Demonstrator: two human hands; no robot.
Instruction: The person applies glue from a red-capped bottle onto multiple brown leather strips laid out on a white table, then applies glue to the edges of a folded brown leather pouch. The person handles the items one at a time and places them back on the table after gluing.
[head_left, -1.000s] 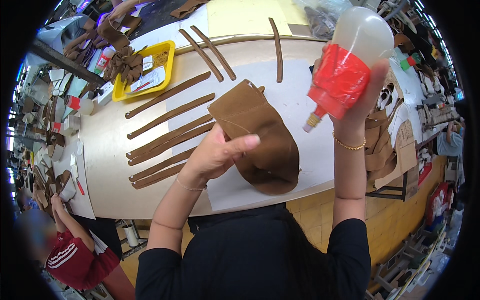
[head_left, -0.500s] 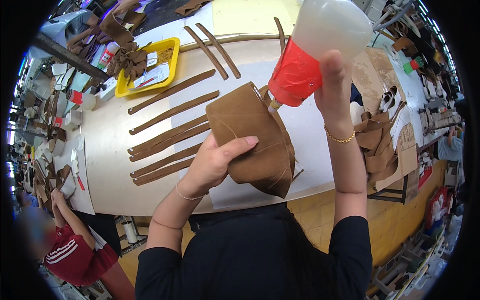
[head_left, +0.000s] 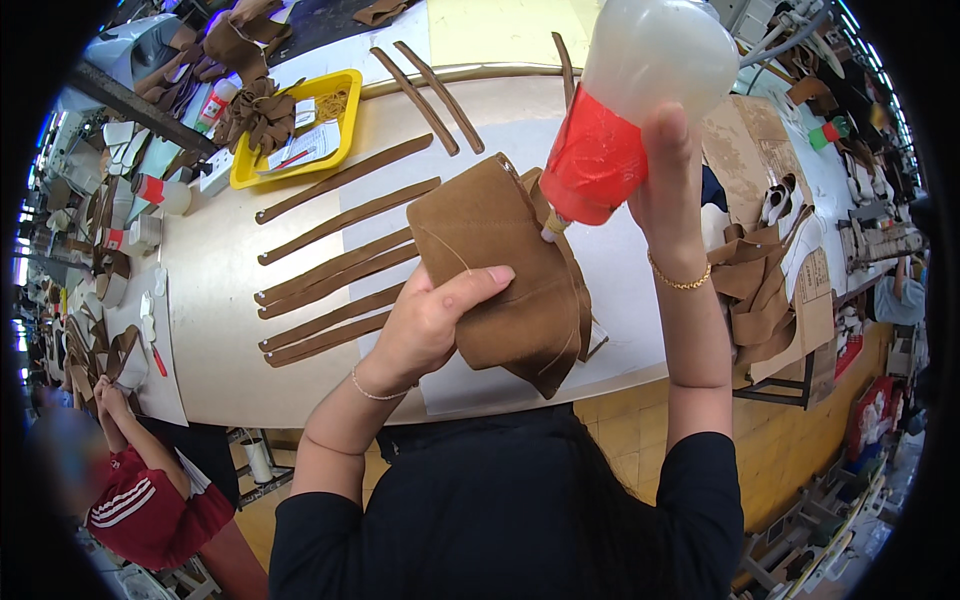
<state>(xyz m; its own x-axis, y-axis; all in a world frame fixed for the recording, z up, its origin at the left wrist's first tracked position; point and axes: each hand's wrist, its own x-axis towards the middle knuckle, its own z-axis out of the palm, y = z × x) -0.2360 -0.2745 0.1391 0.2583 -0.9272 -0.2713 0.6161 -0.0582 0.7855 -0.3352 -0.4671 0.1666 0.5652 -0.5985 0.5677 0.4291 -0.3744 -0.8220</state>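
A folded brown suede-like piece [head_left: 490, 235], stitched along its seams, is gripped in my left hand [head_left: 440, 318], the thumb lying across its face. My right hand [head_left: 668, 170] is wrapped round a squeeze bottle [head_left: 598, 150] with a cloudy white body and a red-wrapped neck. It is tipped nozzle down, and the tip is at the brown piece's right-hand edge. Most of my right fingers are hidden behind the bottle. Several narrow brown strips [head_left: 345, 222] lie side by side on the table left of the piece, each with a small pale spot at one end.
A yellow tray [head_left: 350, 125] holding brown pieces, papers and a red pen stands at the back left. More brown pieces [head_left: 765, 290] are heaped on cardboard at the right. A co-worker in a red shirt [head_left: 150, 500] sits at the lower left.
The nozzle has moved slightly down along the edge of the brown piece, and the bottle tilts a bit differently. The brown piece has turned and risen slightly in my left hand.
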